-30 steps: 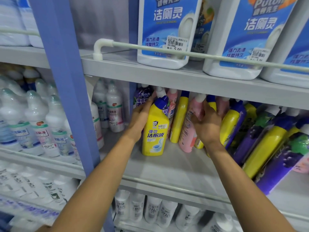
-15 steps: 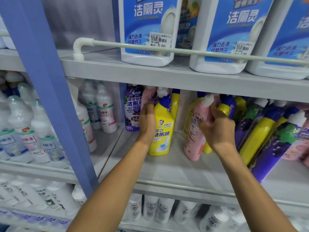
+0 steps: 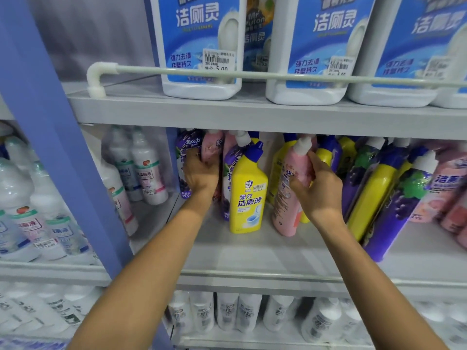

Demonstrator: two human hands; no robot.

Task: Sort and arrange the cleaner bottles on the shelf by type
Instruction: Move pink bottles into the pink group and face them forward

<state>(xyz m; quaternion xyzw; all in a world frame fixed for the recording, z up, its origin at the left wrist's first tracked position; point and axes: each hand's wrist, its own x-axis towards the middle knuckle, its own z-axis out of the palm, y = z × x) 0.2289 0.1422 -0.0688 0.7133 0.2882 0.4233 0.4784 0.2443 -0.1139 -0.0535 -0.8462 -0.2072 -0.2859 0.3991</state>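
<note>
3 grey shelves [image 3: 202, 112] are stacked up. A blue post [image 3: 45, 122] stands on the left. A pale rail [image 3: 278, 76] runs along the top shelf's front.

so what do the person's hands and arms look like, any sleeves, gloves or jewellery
The left hand and right hand are bare, with no gloves. The left forearm and right forearm are bare too, with no sleeve reaching into the view. No watch, ring, bracelet or other marking shows on the parts in view.
</note>
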